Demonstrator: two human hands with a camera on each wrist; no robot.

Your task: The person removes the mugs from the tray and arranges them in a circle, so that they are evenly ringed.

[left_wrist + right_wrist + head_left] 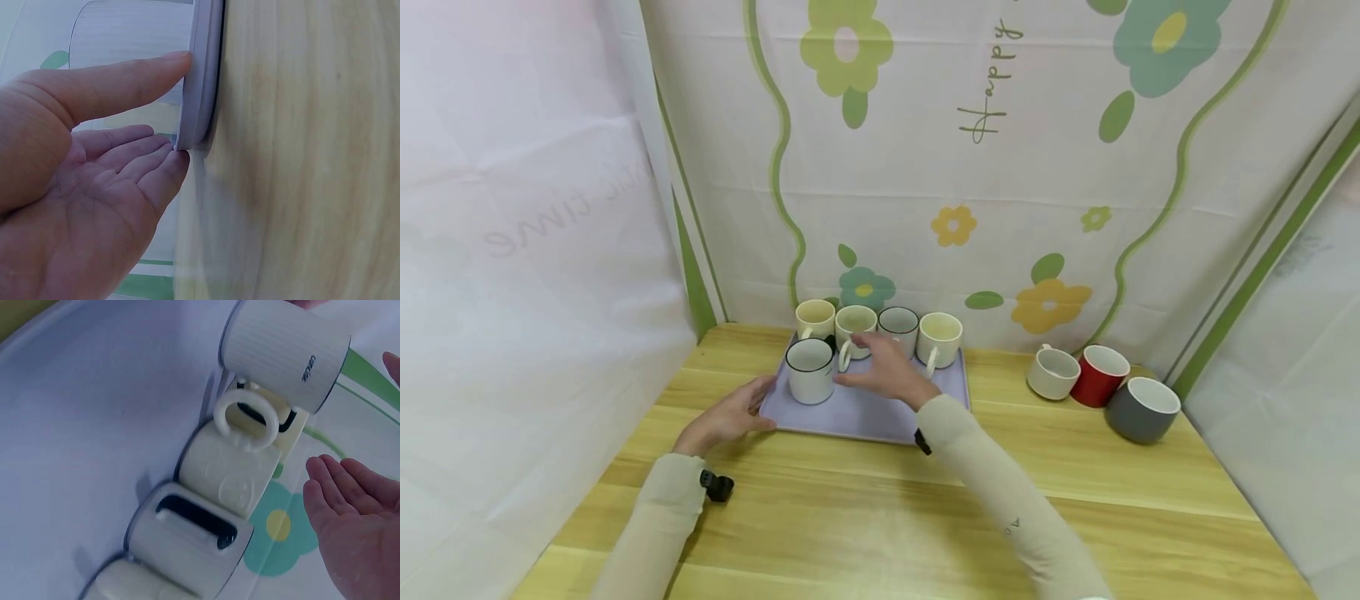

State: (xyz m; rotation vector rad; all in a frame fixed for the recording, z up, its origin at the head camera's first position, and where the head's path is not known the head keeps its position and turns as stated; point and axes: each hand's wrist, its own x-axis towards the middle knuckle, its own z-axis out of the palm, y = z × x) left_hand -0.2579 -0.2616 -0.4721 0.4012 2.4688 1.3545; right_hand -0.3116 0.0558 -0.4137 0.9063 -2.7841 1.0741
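A lilac tray (872,419) lies on the table with several mugs on it. My left hand (724,419) is at the tray's left end, its thumb on the edge and its fingertips touching the corner. Close to that hand stands an upright white mug with a dark rim (811,382). Over the tray, to the right of this mug, my right hand (891,371) hovers with fingers spread, holding nothing. Behind it runs a row: a pale yellow mug (815,318), a cream mug with a ring handle (225,465), a dark-rimmed white mug (187,544) and another cream mug (938,343).
At the right of the wooden table (820,525) stand a small cream cup (1052,377), a red mug (1096,382) and a dark grey mug (1138,417), close together. A flower-printed curtain (917,167) rises behind the tray, and white cloth hangs on both sides.
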